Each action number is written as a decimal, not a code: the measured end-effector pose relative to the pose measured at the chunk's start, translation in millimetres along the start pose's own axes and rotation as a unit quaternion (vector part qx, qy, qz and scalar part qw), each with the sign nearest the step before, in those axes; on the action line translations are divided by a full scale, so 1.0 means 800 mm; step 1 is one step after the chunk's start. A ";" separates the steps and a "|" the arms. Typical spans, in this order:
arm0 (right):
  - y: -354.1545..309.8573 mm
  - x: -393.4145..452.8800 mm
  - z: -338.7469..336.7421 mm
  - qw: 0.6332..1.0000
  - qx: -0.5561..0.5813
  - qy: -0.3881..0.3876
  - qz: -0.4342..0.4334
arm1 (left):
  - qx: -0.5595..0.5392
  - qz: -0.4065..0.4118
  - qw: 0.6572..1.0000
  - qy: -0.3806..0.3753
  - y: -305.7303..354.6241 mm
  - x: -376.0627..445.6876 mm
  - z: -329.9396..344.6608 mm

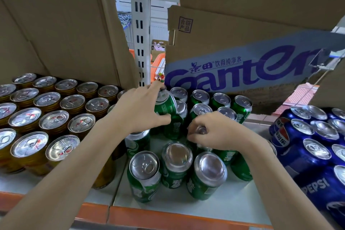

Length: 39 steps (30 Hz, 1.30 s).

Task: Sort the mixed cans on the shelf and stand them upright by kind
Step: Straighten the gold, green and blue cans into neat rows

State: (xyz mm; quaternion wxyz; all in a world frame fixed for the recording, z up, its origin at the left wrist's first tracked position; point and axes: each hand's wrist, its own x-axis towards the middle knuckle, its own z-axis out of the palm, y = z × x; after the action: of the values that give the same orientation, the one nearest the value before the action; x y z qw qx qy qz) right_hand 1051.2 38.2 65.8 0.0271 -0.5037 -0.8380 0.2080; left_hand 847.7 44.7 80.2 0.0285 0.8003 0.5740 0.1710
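While both arms reach in over the white shelf [220, 209], the head view shows the cans sorted into three groups. On the left stand the gold cans [54, 123], packed upright in rows with their silver tops facing up. On the right stand the blue cans [306, 157], also upright and close together. Between those two groups sit the green cans [203, 106], and these are where the hands are busy.

The left hand [138, 110] has its grip closed round a tilted green can [165, 105]: the thumb lies across the printed side and the fingers reach over the top rim, so the can leans toward the back of the shelf, touching the upright green cans just behind and beside it. The right hand [211, 132] has its fingers curled and pinching the top of another green can [200, 130], of which only a bit of silver lid shows between the fingertips; its body is mostly hidden under the hand.

Near the front edge three more green cans stand close together: one with its pull-tab up [144, 175], and two that show smooth, rounded silver ends [177, 162], [208, 173]. All three lean a little in this wide view.

Behind the cans, plain brown cardboard boxes [56, 24] rise on the left, a box with blue lettering [240, 69] stands on the right, and a white slotted shelf post [140, 30] runs up between them. An orange strip [168, 218] edges the shelf front.
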 end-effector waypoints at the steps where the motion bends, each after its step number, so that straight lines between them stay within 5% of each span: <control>1: -0.002 0.002 0.002 1.000 0.006 0.014 0.002 | 0.009 -0.002 1.000 0.003 -0.002 0.001 0.001; 9: -0.005 -0.001 0.015 0.971 -0.192 0.113 0.093 | 0.049 0.016 0.999 0.016 -0.022 -0.008 0.011; 21: -0.012 -0.003 0.021 0.976 -0.134 0.104 0.138 | 0.012 0.011 0.995 -0.102 -0.036 -0.022 -0.003; 28: -0.022 -0.010 0.023 0.968 -0.108 0.123 0.189 | -0.022 0.002 0.997 -0.078 -0.055 -0.035 -0.012; 39: -0.008 -0.032 -0.030 0.988 0.008 0.123 0.091 | -0.027 0.040 0.998 -0.050 -0.002 -0.009 -0.039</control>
State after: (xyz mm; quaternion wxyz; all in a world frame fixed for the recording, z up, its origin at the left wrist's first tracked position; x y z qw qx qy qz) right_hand 1064.7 21.5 94.0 0.1149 -0.5991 -0.7775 0.1528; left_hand 834.6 33.7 107.2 0.0719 0.8290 0.5346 0.1475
